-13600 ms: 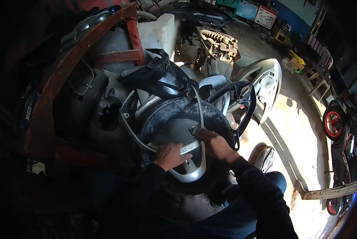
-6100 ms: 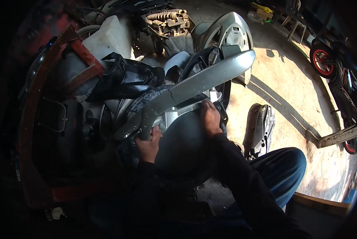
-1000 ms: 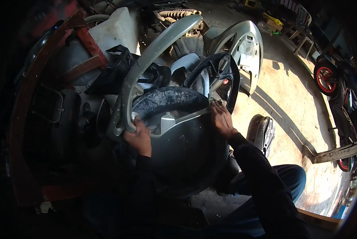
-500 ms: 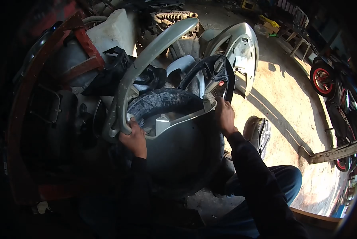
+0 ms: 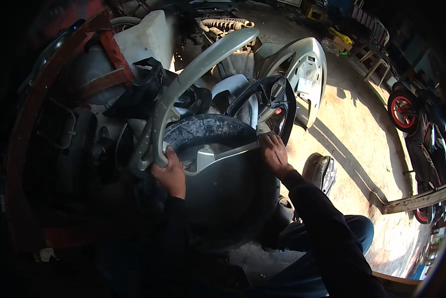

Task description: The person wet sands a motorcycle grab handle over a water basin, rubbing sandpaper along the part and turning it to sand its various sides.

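Note:
A silver motorcycle body panel (image 5: pixel 168 94), long and curved with a thinner arm, lies over a round black tub (image 5: pixel 210 124). My left hand (image 5: pixel 171 174) is closed around its lower bend, thumb on top, at the tub's left side. The thinner arm (image 5: pixel 233 152), with an upright tab, runs across the tub's opening to my right hand (image 5: pixel 275 155). That hand's fingers are closed over the arm's far end and hide it. The tub's inside is dark, so its contents cannot be made out.
Beyond the tub lie black plastic parts (image 5: pixel 263 94) and another silver panel (image 5: pixel 315 64). A red metal frame (image 5: pixel 111 54) rises on the left. To the right stand a motorcycle with a red-rimmed wheel (image 5: pixel 403 110) and a wooden beam (image 5: pixel 417 199). My shoe (image 5: pixel 320 171) is near the tub.
My right hand has shifted slightly left and down, and its fingers now cover the end of the panel's thin arm. My left hand keeps its grip. The view has tilted a little.

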Tool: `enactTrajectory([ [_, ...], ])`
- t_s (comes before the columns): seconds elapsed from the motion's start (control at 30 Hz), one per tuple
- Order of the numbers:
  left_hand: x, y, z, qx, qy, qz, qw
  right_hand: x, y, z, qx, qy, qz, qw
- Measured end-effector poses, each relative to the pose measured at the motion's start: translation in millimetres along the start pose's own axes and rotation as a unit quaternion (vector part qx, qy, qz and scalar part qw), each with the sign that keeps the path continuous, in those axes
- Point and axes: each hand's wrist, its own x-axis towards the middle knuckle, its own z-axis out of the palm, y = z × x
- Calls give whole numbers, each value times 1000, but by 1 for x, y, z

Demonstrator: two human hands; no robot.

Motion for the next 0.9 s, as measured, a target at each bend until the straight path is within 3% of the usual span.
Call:
enactTrajectory([
  [0.03, -1, -3, -1, 4, -7, 13, 1000, 3, 2, 1, 19, -40, 42, 998],
  [0.17, 5, 1, -5, 5, -4, -10, 1000, -26, -5, 14, 77, 23, -8, 997],
  [0.3, 1, -9, -6, 10, 6, 3, 1000, 10, -9, -3, 36, -102, 72, 991],
  [0.43, 5, -5, -4, 20, 6, 13, 1000, -12, -11, 8, 2, 36, -30, 999],
  [0.57, 0, -1, 3, 7, 1, 10, 1000, 14, -3, 8, 6, -65, 66, 996],
  [0.63, 0, 2, 2, 2, 17, 7, 1000, -3, -13, 6, 30, -2, 27, 999],
  [0.73, 1, 0, 2, 24, 10, 20, 999, -5, -13, 5, 22, -11, 14, 1000],
  [0.8, 1, -7, 0, 18, 14, 7, 1000, 14, -4, 11, -2, -50, 57, 997],
  [0.9, 8, -10, -3, 15, 14, 2, 1000, -4, -13, 6, 21, -25, 31, 999],
])
